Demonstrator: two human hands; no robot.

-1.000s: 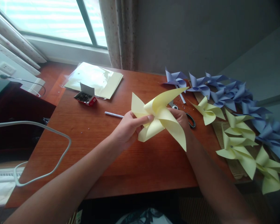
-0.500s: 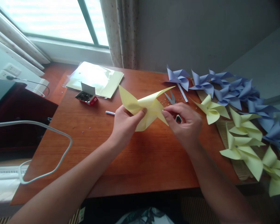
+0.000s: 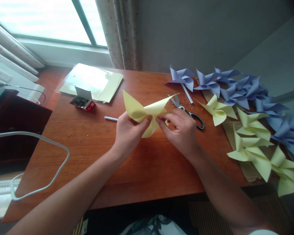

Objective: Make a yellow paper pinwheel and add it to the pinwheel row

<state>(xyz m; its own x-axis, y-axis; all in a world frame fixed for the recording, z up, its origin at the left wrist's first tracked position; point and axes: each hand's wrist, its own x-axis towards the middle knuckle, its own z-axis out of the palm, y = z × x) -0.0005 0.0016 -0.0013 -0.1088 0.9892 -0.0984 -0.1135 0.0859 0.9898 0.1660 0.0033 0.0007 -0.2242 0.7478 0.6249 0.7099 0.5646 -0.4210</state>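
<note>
Above the desk's middle I see a pale yellow paper pinwheel (image 3: 147,112), its pointed blades folded to the centre | left hand (image 3: 128,132) and right hand (image 3: 181,130) pinch it together | bare wooden desk (image 3: 137,169) reaches its near edge below | scissors (image 3: 188,111) just behind | open small box (image 3: 82,101) holds dark bits I cannot identify.

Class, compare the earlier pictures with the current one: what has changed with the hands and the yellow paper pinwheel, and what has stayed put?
The right hand came out from behind the yellow paper pinwheel and now pinches its centre from the front. The pinwheel swung flatter and lower. The left hand kept its grip throughout. The grey-handled scissors, red box of pins and finished pinwheels stayed put.
</note>
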